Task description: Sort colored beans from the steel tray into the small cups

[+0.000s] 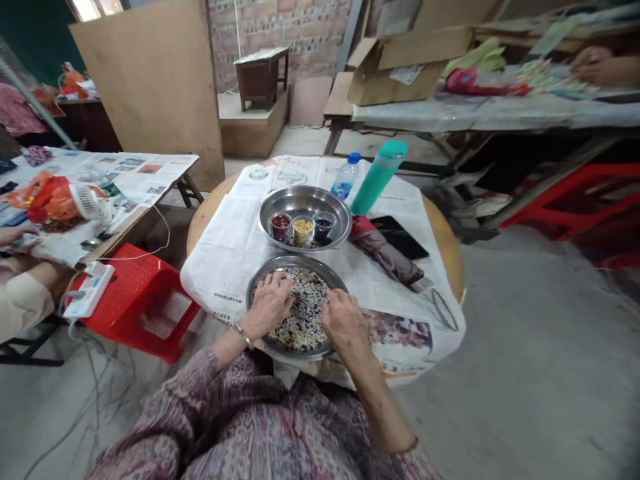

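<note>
Left hand (271, 305), right hand (344, 323): fingers bent over mixed granules (307, 310), grasp unclear; newspaper (215, 233) print illegible

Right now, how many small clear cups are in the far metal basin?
3. Side by side in the far basin: the red-filled cup left, the yellow-filled cup middle, the dark-filled cup right. None seem hidden.

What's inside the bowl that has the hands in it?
Inside the near metal bowl is a mix of tiny white, black and yellow pieces. The left hand and right hand cover some; whatever lies deeper is hidden.
</note>
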`<act>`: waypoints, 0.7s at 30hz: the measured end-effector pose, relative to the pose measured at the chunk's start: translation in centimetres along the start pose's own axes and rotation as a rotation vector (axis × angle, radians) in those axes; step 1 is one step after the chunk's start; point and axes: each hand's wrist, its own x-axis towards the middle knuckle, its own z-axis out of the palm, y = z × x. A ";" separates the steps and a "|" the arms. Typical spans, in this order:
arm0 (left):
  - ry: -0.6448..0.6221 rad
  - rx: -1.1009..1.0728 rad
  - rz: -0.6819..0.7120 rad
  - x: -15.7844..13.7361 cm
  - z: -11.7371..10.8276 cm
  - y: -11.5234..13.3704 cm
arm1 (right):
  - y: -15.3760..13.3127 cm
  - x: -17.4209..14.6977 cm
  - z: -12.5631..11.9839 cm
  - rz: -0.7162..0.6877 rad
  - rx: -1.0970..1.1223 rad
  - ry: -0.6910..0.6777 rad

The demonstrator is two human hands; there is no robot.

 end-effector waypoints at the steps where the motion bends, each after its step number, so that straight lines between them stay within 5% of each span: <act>1: -0.011 0.017 -0.003 0.9 0.0 0.2 | 0.1 0.4 0.0 -0.001 -0.027 -0.029; 12: -0.246 -0.111 0.167 6.8 1.6 0.4 | -0.7 4.3 2.4 0.096 -0.025 -0.292; 21: -0.307 -0.136 0.289 0.9 -0.1 -1.4 | -0.2 0.5 1.6 -0.158 0.318 -0.337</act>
